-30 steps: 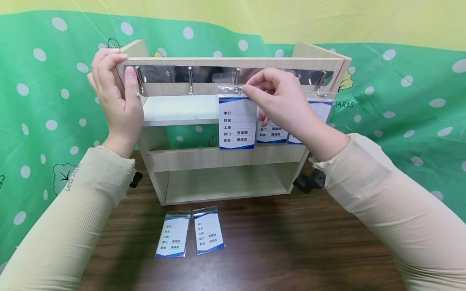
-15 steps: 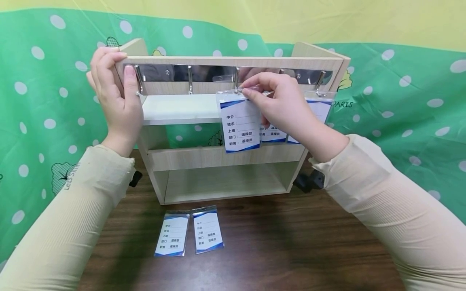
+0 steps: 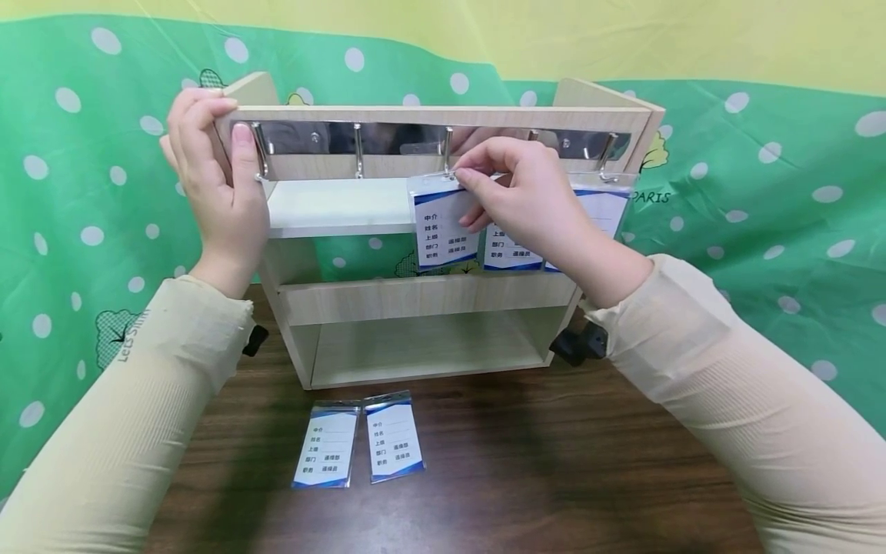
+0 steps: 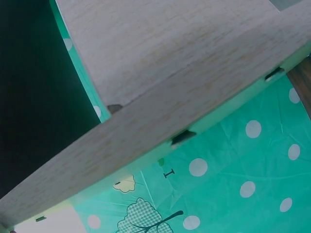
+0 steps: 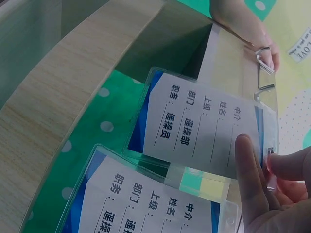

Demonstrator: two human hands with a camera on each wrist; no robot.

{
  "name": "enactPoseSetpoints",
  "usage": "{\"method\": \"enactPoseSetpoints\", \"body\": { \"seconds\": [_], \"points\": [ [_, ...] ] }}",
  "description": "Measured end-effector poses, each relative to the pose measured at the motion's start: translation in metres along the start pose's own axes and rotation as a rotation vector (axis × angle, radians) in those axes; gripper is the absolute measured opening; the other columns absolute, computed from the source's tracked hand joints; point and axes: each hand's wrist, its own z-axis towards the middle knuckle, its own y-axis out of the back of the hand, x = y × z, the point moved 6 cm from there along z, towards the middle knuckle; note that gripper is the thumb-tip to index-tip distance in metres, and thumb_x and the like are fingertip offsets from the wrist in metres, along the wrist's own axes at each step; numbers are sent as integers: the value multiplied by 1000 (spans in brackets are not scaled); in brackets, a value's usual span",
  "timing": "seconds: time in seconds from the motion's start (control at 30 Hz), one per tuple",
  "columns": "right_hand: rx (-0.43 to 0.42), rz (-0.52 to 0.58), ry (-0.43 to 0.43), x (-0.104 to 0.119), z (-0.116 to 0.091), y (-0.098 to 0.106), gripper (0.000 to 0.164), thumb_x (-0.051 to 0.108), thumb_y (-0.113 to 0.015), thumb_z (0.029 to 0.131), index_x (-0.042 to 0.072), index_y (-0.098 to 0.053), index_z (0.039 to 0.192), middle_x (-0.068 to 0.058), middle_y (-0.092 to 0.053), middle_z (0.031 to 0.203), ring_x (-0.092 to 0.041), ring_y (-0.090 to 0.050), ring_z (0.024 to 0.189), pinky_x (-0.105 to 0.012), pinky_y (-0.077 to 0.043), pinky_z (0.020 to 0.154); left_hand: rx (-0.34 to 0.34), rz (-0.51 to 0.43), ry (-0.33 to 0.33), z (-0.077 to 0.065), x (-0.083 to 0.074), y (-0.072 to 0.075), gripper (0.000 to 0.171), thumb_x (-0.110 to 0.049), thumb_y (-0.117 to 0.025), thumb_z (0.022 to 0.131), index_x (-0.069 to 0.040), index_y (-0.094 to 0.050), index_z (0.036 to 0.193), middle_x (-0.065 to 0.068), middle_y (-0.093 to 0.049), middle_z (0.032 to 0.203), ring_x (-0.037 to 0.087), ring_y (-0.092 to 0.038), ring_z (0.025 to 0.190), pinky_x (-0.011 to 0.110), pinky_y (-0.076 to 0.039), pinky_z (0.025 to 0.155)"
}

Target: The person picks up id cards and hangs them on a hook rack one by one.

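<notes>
With thumb and fingertips, my right hand [image 3: 526, 185] pinches the top edge of a clear-sleeved name badge [image 3: 446, 231] just below the middle hook [image 3: 448, 142]. The right wrist view has this badge [image 5: 194, 121] with one fingertip lying on its printed face. My left hand [image 3: 224, 181] grips the left end of the wooden shelf unit [image 3: 415, 115], thumb on the front board and fingers round the side; it is hidden in the left wrist view. Two more badges hang to the right, one [image 3: 508, 250] partly behind my right hand, another [image 3: 602, 204] from the rightmost hook [image 3: 607, 158].
Two badges, a left one [image 3: 328, 446] and a right one [image 3: 394, 438], lie on the dark wooden table [image 3: 554, 462] before the unit. A metal strip [image 3: 394, 140] carries several hooks. Behind stands a green and yellow dotted cloth [image 3: 69, 215].
The pinched badge first tilted with its lower end dropping, then rose, its lower edge now higher. My right hand shifted slightly left. My left hand keeps its grip on the shelf unit.
</notes>
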Motion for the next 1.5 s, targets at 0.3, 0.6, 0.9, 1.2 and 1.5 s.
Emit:
{"method": "enactPoseSetpoints", "body": {
  "seconds": [0.3,0.6,0.9,1.2,1.5],
  "points": [
    [-3,19,-25,1,3,1,20,13,-58,99,0,-69,109,-16,-69,103,-10,-69,60,-27,-58,63,-2,3,-7,1,2,0,25,-23,-47,94,-12,-58,114,-9,-51,124,4,-41,125,24,-20,107],
    [18,-16,10,5,5,1,22,13,-61,97,3,-72,112,-15,-69,106,-11,-68,59,-25,-57,62,-10,14,3,2,3,1,25,-21,-48,94,-12,-58,115,-9,-51,125,4,-40,125,24,-20,107],
    [85,72,-60,5,12,1,22,9,-60,97,-1,-72,113,-19,-69,111,-13,-67,59,-26,-57,63,-20,16,6,2,4,3,24,-21,-48,94,-12,-58,114,-8,-52,125,3,-42,126,25,-19,111],
    [118,81,-114,6,15,1,20,9,-59,97,-2,-71,110,-17,-66,109,-12,-64,54,-27,-57,59,-21,18,9,2,3,2,25,-22,-48,94,-12,-58,114,-8,-52,125,3,-42,126,24,-20,109],
    [92,-85,-66,6,15,0,19,10,-57,99,2,-73,105,-18,-69,105,-14,-65,56,-25,-56,58,-13,17,9,0,2,1,25,-23,-48,94,-12,-59,114,-7,-52,127,4,-40,128,24,-20,111]
  ]
}}
